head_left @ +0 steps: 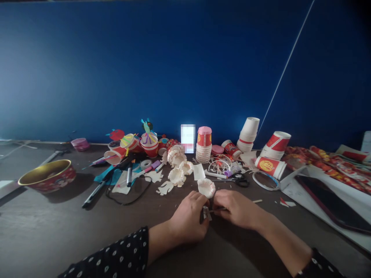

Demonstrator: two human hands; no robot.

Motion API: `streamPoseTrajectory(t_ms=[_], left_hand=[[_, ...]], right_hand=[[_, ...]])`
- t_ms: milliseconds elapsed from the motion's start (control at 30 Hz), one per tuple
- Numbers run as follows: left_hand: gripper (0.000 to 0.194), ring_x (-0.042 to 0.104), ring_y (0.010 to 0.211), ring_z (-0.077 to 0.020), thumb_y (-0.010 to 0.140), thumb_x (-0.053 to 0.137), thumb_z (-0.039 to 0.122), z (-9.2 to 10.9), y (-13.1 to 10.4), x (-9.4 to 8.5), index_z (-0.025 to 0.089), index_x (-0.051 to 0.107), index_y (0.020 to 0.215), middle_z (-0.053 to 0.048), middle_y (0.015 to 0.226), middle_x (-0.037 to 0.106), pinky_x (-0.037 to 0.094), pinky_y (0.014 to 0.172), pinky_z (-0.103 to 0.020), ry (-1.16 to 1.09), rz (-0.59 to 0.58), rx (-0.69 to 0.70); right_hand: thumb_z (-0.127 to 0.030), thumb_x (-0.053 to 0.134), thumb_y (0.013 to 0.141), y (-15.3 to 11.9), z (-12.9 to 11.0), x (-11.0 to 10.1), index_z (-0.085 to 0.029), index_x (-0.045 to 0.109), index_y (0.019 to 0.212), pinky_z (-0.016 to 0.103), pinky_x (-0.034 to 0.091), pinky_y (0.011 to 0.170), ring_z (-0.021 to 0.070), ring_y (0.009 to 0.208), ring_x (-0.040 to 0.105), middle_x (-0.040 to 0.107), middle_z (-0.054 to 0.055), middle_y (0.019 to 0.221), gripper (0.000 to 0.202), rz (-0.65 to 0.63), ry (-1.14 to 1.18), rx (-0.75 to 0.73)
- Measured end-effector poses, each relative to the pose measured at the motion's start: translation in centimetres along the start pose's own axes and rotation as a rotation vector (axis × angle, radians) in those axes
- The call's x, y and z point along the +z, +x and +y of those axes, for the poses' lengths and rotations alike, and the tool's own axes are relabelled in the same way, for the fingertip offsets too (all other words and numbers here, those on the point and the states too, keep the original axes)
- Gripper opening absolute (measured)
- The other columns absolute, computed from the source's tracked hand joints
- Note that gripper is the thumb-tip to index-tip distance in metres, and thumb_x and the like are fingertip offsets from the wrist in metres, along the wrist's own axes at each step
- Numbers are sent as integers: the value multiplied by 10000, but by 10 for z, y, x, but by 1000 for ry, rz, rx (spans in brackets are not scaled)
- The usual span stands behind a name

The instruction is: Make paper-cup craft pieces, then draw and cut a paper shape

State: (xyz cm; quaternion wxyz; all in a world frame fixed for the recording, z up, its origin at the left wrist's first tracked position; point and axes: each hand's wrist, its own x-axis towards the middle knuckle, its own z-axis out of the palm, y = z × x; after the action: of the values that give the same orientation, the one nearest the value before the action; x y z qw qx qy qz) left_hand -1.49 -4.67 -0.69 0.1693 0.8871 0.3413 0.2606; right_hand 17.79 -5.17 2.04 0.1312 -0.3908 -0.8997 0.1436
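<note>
White paper (207, 213) is pinched by the curled left hand (189, 219), a thin stick (218, 210) by the closed right hand (236, 207); a cut paper cup (206, 188) is set at twelve o'clock.

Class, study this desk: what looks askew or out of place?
Toward the right, a red-and-white paper cup lies on its side, and the stack of plain white cups beyond it leans instead of standing straight. Loose paper scraps litter the desk nearby.

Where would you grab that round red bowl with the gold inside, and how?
Probably best by the rim of the red bowl, on the side nearest the left hand, coming from above: the mouth faces up and the wall looks thin, so it could be pinched inside and out.
</note>
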Motion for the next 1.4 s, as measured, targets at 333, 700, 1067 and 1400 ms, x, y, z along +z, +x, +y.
streamPoseTrajectory(t_ms=[333,700,1067,1400], left_hand=[[135,531,751,-202,631,525,99,-2,1,-3,142,555,756,-71,751,579,414,654,-281,-70,50,-16],[189,548,738,-189,572,492,37,-5,3,-4,151,575,697,-52,722,610,417,671,-268,-115,42,-69],[153,555,762,-205,544,570,106,-5,2,2,156,591,687,-58,770,627,442,717,-294,-128,70,-7],[205,536,772,-200,534,531,62,-6,3,0,163,565,709,-50,782,606,430,727,-297,-72,20,-8]], right_hand=[[-343,669,762,4,-4,9,-147,613,845,289,412,721,203,822,541,600,59,879,220,14,-44,-29],[-272,532,858,6,-14,8,-148,631,868,300,383,711,206,811,557,641,72,867,159,-12,-193,-75],[-154,539,818,4,-8,10,-159,606,807,263,375,688,175,790,554,649,48,838,68,18,-97,-20],[-124,541,790,4,-9,9,-171,598,798,269,388,696,183,790,561,637,45,839,74,-3,-91,31]])
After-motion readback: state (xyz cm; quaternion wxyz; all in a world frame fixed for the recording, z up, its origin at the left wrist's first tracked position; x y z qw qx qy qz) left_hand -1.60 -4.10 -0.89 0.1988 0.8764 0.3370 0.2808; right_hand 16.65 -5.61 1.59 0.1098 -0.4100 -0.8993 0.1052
